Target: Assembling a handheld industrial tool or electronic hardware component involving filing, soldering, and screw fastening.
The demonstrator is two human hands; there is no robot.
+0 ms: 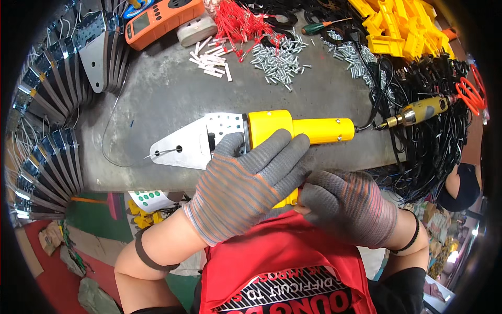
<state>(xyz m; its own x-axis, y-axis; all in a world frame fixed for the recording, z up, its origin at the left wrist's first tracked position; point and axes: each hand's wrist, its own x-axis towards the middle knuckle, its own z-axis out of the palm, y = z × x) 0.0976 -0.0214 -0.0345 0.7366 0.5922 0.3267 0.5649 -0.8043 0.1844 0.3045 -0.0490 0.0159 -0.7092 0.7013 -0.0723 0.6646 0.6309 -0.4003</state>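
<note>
A yellow-handled pipe welding iron (321,131) lies across the grey workbench. Its flat silver heating plate (178,146) points left, with thin wires coming through one of its holes. My left hand (243,180), in a grey glove with orange stripes, lies over the yellow housing; its fingers hold the top and the thumb is at the plate's base. Just right of it, my right hand (350,204) is closed in a pinch close to a yellow part (289,200) at the bench's front edge. What sits between those fingertips is hidden.
Screws (280,60), white tubes (212,60) and red-wired parts (238,23) lie behind the tool, near an orange multimeter (162,23). Yellow shells (402,29) are heaped far right. A power screwdriver (418,112) rests by black cables (434,141). Metal plates (52,167) line the left.
</note>
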